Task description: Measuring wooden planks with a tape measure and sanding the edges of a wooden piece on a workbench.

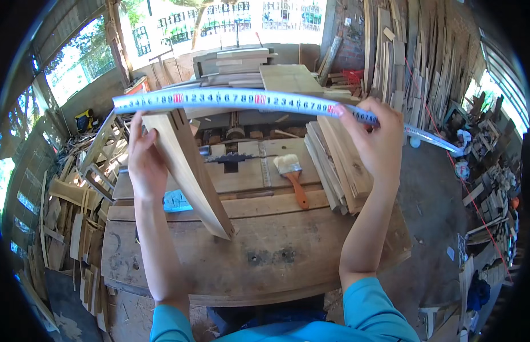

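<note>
My left hand (147, 165) grips a wooden board (191, 165) near its upper end. The board stands tilted, its lower corner on the workbench (293, 245), and a narrow slot shows in its top edge. In my right hand (376, 139), thumb and fingers pinch a silver tape measure blade (231, 100). The blade bows across above the board's top, its left end just over my left fingertips, and its other part runs on past my right hand to the right. Whether the blade touches the board, I cannot tell. Below lies a paintbrush (293, 178) with an orange handle and pale bristles.
Several boards are stacked (339, 165) at the bench's right side. A blue packet (177, 201) lies by my left forearm. Behind the bench are more planks (288, 78). Tall timber (425, 68) leans on the back right wall, and wood scraps (77, 228) pile up at left.
</note>
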### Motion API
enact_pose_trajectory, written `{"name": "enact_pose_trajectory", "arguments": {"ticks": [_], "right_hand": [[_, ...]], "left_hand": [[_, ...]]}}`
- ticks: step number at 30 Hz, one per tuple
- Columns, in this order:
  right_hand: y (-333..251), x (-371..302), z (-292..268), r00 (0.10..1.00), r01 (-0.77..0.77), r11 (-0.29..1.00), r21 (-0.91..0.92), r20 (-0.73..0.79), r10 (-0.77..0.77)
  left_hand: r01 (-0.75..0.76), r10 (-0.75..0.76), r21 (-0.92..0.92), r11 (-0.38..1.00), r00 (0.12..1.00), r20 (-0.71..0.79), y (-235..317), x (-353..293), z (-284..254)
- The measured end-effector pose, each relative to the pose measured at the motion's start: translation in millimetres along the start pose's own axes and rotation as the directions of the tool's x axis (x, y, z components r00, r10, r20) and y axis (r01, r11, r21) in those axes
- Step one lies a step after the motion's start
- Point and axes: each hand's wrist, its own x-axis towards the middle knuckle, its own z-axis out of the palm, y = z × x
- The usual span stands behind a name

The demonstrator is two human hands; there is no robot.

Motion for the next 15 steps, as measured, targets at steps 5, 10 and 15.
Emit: {"name": "enact_pose_trajectory", "arguments": {"ticks": [5, 10, 15], "right_hand": [[2, 2, -10, 0.993, 0.095, 0.994, -0.061, -0.063, -0.098], [-4, -1, -5, 0.985, 0.111, 0.992, -0.051, -0.127, -0.117], [4, 1, -18, 0.988, 0.099, 0.993, -0.069, -0.112, -0.106]], "left_hand": [[-0.092, 0.100, 0.061, 0.994, 0.984, -0.146, 0, -2, 18], [-0.131, 0.140, 0.064, 0.989, 0.978, -0.152, 11, 2, -7], [-0.074, 0.074, 0.005, 0.997, 0.982, -0.174, 8, 12, -24]]}}
